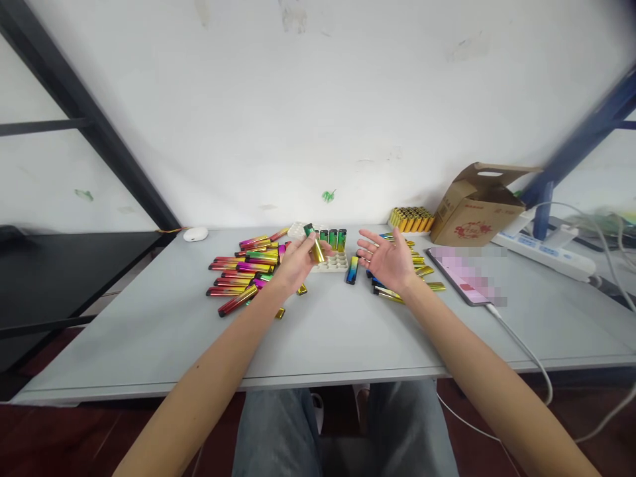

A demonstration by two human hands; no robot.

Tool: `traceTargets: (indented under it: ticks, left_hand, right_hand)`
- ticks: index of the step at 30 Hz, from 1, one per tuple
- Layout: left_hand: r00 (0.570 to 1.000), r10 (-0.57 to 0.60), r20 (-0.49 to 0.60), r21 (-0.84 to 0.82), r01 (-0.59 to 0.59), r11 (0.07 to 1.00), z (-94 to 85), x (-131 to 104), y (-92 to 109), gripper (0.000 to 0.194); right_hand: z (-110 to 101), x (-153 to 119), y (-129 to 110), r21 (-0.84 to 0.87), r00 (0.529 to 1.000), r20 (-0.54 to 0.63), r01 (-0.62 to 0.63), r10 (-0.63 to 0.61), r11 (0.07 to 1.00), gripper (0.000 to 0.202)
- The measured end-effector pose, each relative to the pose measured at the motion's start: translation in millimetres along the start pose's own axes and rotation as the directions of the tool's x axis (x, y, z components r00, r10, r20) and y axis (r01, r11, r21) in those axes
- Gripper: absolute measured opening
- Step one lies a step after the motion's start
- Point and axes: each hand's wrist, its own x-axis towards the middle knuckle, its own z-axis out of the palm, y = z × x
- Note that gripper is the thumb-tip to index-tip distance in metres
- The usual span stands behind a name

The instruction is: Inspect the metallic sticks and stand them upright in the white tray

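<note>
My left hand [297, 260] is closed on a shiny green-and-gold lighter [317, 248], holding it tilted over a white tray with holes [332, 265]. Several green lighters [333, 239] stand upright in that tray, partly behind my left hand. Palm up and fingers spread, my right hand [388, 262] holds nothing. A blue-and-yellow lighter [352, 270] lies on the table between my hands. Blue-and-gold lighters [388, 294] lie under and beside my right hand. To the left is a loose heap of red, purple and gold lighters [243, 268].
Yellow cylinders [411, 218] stand packed against the wall. Beside them is an open cardboard box [474, 212]. A phone or tablet [462, 275] with a white cable lies right, near a power strip [546, 252]. A white case [195, 234] sits at the back left.
</note>
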Motion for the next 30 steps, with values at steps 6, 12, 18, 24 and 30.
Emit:
traceTargets:
  ticks: [6, 12, 18, 24, 30]
  left_hand:
    - [0.998, -0.010, 0.054, -0.048, 0.012, 0.999, 1.7, -1.1, 0.5, 0.018]
    - [0.999, -0.015, 0.048, -0.065, 0.018, 0.998, 4.1, -3.3, 3.0, 0.013]
    - [0.991, -0.020, 0.131, -0.036, 0.025, 0.999, 0.5, -2.1, -0.2, 0.024]
    - [0.983, -0.029, 0.184, -0.039, 0.037, 0.999, 1.3, -2.7, -1.4, 0.025]
    - [0.978, -0.047, 0.202, -0.027, 0.053, 0.998, 2.1, -2.8, -1.8, 0.023]
  right_hand:
    - [0.4, 0.1, 1.1, 0.004, 1.000, 0.003, -0.015, 0.015, 1.000, 0.061]
    - [2.0, -0.4, 2.4, 0.004, 1.000, -0.009, -0.021, 0.021, 1.000, 0.060]
    - [2.7, -0.5, 3.2, -0.004, 1.000, -0.006, -0.029, 0.029, 1.000, 0.061]
    - [2.6, -0.7, 2.7, -0.016, 1.000, -0.007, -0.024, 0.024, 1.000, 0.057]
    - [1.7, -0.1, 2.7, -0.016, 1.000, -0.003, -0.027, 0.027, 1.000, 0.055]
